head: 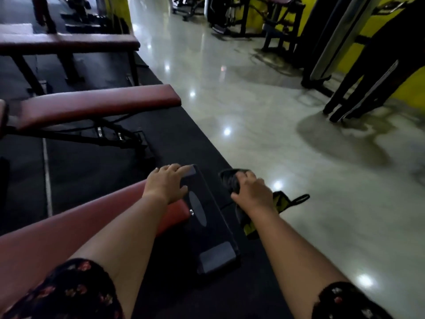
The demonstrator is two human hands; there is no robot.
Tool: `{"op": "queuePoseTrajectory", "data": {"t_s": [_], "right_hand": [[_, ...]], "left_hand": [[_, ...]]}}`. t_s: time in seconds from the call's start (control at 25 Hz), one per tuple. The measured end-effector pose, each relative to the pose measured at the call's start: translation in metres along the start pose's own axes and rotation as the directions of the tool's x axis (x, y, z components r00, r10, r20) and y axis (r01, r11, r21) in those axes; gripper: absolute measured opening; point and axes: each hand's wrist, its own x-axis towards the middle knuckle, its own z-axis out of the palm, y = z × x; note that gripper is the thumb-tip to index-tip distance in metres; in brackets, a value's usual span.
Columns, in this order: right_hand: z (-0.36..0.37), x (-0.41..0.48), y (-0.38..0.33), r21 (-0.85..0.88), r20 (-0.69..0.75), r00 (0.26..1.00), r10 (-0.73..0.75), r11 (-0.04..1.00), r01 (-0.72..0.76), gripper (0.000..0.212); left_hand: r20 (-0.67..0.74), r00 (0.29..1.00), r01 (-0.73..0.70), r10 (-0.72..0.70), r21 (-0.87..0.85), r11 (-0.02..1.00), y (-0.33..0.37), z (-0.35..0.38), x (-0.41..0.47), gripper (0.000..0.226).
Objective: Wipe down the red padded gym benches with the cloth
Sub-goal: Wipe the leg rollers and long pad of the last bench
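Left hand on bench foot, right hand holding cloth

Left hand [166, 183]: fingers spread and fairly straight, palm down. It rests on the far corner of the black foot plate [207, 217] at the end of the near bench [57, 226] and grips nothing. The forearm lies over that bench's red pad.

Right hand [251, 192]: fingers curled round a dark cloth [230, 180], just right of the near bench's foot plate, above the edge of the black mat [179, 139]. The cloth is bunched in the fist, and a yellow-and-black part hangs out below the wrist. It isn't touching the pad.

Second red bench [96, 107] stands beyond the near bench, pad tilted. Third bench [69, 43] is further beyond it, blurred.

Glossy pale floor [276, 111] lies right of the near bench, with dark machine frames [368, 65] far right against a yellow wall.

Both sleeves [76, 293] are dark with a floral print.
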Motion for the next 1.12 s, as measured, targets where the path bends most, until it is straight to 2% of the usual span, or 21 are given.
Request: {"op": "queuePoseTrajectory", "data": {"t_s": [0.08, 0.2, 0.36, 0.48, 0.56, 0.72, 0.84, 0.92, 1.04, 1.12], "right_hand": [[-0.032, -0.001, -0.022, -0.025, 0.023, 0.999, -0.025, 0.999, 0.026, 0.058], [-0.086, 0.007, -0.059, -0.035, 0.004, 0.999, -0.053, 0.998, 0.053, 0.056], [-0.147, 0.015, -0.108, -0.031, -0.026, 0.997, -0.072, 0.997, 0.071, 0.056], [-0.173, 0.025, -0.140, -0.050, -0.028, 0.995, -0.097, 0.994, 0.096, 0.057], [-0.186, 0.038, -0.162, -0.054, -0.030, 0.988, -0.150, 0.987, 0.148, 0.059], [-0.205, 0.062, -0.202, -0.028, -0.033, 0.968, -0.249, 0.968, 0.249, 0.062], [-0.211, 0.070, -0.232, -0.031, -0.044, 0.935, -0.351, 0.936, 0.350, 0.061], [-0.217, 0.072, -0.256, -0.026, -0.057, 0.888, -0.456, 0.890, 0.455, 0.058], [-0.230, 0.072, -0.287, -0.019, -0.094, 0.802, -0.590, 0.806, 0.591, 0.054], [-0.229, 0.066, -0.307, -0.002, -0.113, 0.759, -0.641, 0.764, 0.645, 0.051]], "left_hand": [[0.034, 0.998, 0.055, -0.053, -0.049, 0.997, -0.014, -0.032, -0.008, 0.070], [0.044, 0.998, 0.037, -0.035, -0.053, 0.998, -0.031, -0.089, -0.010, 0.070], [-0.008, 0.999, 0.051, -0.051, 0.003, 0.999, -0.070, -0.152, -0.016, 0.073], [-0.019, 0.998, 0.055, -0.053, 0.143, 0.988, -0.101, -0.179, -0.016, 0.072], [-0.041, 0.998, 0.062, -0.056, 0.175, 0.983, -0.118, -0.195, -0.014, 0.072], [-0.086, 0.975, 0.216, -0.207, 0.121, 0.969, -0.153, -0.223, -0.019, 0.072], [-0.096, 0.933, 0.353, -0.347, 0.060, 0.934, -0.171, -0.236, -0.034, 0.072], [-0.113, 0.887, 0.456, -0.449, 0.052, 0.888, -0.186, -0.247, -0.052, 0.073], [-0.151, 0.769, 0.632, -0.622, 0.026, 0.775, -0.214, -0.259, -0.091, 0.073], [-0.158, 0.692, 0.706, -0.704, -0.054, 0.706, -0.222, -0.261, -0.123, 0.073]]}}
